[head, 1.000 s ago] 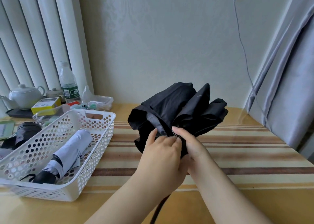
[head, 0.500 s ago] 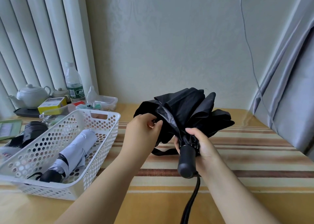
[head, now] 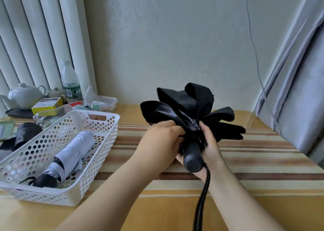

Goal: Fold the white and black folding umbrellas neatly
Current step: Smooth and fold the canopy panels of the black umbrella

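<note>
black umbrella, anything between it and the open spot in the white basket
Nothing visible does. The black umbrella is held by the left hand and right hand above bare tablecloth; the white basket lies left, holding the white umbrella.

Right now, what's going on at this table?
A person is folding a black umbrella over the striped table. The right hand grips it near the handle; the left hand gathers the loose canopy folds, which stick out unrolled. The wrist strap hangs down toward the camera. A white umbrella lies in the white basket to the left, loosely folded.
</note>
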A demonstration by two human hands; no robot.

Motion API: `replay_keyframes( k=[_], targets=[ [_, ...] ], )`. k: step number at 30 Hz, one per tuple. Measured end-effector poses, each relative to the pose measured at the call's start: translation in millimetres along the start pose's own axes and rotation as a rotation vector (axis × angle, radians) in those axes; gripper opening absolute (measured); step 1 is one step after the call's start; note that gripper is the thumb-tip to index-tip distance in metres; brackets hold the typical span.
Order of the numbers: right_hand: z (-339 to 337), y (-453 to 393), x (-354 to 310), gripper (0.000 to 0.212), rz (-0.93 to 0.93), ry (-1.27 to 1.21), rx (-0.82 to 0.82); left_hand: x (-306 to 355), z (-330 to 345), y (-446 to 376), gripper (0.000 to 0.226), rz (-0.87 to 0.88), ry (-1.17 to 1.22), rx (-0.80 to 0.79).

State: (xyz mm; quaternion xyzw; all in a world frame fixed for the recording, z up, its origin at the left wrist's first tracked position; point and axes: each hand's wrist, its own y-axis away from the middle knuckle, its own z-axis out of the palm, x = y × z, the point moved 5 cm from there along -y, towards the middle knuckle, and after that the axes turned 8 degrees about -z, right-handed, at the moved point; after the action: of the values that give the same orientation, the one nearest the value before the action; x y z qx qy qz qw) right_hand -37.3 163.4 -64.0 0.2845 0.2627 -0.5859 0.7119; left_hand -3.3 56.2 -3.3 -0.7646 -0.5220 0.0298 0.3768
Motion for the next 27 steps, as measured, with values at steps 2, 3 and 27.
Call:
replay_keyframes(
  k=[2,3,27],
  targets=[
    [3,4,0,0.033,-0.018,0.012,-0.02,2,-6,-3,0.016,-0.072,0.095,-0.002],
    [5,6,0,0.034,-0.021,-0.004,-0.039,3,-7,-5,0.015,-0.08,0.106,-0.008],
    [17,19,6,0.032,0.086,0.115,-0.157,11,-19,17,0.008,-0.414,0.219,-0.015]
  ],
)
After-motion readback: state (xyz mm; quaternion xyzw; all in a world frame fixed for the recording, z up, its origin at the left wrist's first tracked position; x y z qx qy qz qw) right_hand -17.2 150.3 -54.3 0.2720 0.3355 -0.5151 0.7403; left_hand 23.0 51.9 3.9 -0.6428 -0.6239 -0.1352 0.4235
